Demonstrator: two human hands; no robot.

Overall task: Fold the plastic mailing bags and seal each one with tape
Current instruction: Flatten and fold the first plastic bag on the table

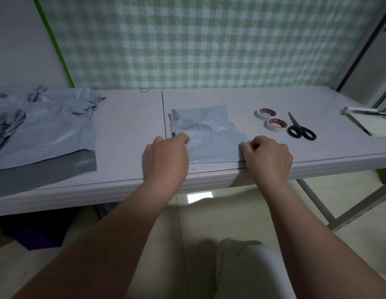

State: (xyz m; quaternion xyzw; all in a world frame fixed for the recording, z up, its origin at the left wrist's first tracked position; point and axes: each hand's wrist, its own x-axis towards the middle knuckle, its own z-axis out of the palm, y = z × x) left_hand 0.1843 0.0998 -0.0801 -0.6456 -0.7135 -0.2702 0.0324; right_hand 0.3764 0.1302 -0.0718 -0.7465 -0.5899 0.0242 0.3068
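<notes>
Hands (166, 156) (266, 157) on bag (211, 139); tape labels (267, 112) illegible

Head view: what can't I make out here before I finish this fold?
All in the head view:
- folded bag: both near corners hidden under the left hand and right hand.
- bag pile: cut off by the left edge; count unclear.
- tape rolls: label print too small.
- notebook: cut by the right edge.

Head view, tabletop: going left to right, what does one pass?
pile of mailing bags → left hand → bag being folded → right hand → tape rolls → scissors → notepad
</notes>
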